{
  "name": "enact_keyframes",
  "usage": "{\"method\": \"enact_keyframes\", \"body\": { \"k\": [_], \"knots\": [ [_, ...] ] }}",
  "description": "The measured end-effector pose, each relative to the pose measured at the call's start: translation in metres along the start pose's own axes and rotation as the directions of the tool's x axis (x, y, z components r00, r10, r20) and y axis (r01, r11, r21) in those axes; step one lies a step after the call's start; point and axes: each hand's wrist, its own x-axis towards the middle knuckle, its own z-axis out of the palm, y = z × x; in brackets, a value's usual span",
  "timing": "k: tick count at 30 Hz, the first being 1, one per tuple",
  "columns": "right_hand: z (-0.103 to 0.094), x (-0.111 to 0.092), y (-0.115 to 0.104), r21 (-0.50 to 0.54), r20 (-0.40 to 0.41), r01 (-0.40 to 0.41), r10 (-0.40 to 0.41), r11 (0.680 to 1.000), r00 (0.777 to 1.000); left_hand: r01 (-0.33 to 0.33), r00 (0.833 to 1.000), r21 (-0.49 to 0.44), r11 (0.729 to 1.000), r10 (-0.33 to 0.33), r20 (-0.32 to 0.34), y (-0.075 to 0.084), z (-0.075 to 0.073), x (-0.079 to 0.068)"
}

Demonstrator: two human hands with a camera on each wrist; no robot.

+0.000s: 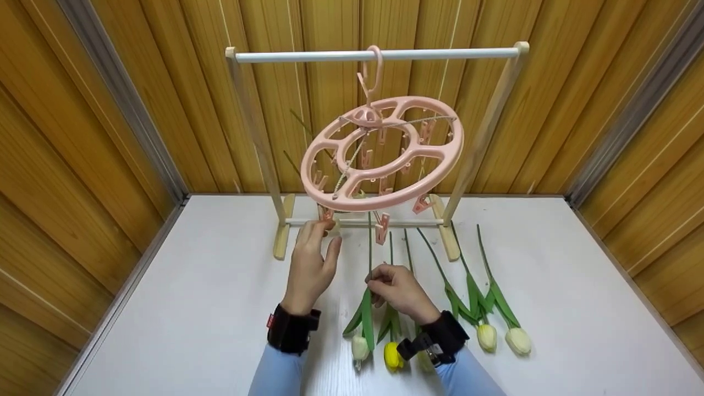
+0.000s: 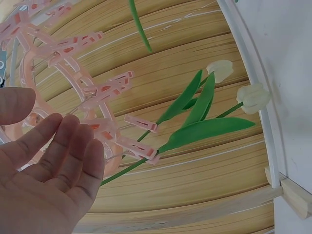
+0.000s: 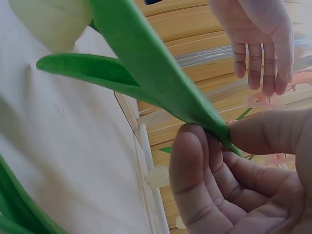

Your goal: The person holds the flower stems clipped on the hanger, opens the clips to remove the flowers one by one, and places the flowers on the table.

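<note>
My right hand [image 1: 404, 291] pinches the stem of a white tulip [image 1: 360, 348], just above its green leaves [image 3: 151, 68], between thumb and fingers. The bloom points toward me, low over the table, and the stem runs up toward the hanger. My left hand [image 1: 312, 269] is raised at the front left of a pink round clip hanger [image 1: 434, 149], fingers extended and holding nothing. In the left wrist view, pink clips [image 2: 139, 147] beside that hand hold two white tulips by their stems, the blooms [image 2: 254, 97] hanging down.
The hanger hooks over the white bar [image 1: 440, 54] of a wooden-legged stand. A yellow tulip [image 1: 393, 356] lies beside the held one, partly under my right wrist. Several pale tulips, one the white tulip [image 1: 518, 341], lie farther right. Wood-panelled walls [image 1: 110, 181] enclose the white table [image 1: 220, 319].
</note>
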Motion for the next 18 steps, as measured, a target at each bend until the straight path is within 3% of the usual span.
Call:
{"method": "enact_keyframes", "body": {
  "k": [13,18],
  "knots": [
    [0.0028,0.0030,0.0099,-0.042,0.016,-0.050,0.050,0.998,0.999,0.004,1.000,0.014,1.000,-0.004,0.003,-0.0080,0.0050,-0.0014],
    [0.0042,0.0025,0.0106,-0.101,0.005,-0.069,0.070,0.992,0.998,0.024,1.000,0.015,1.000,-0.024,0.010,-0.0089,0.0057,-0.0018]
  ]
}}
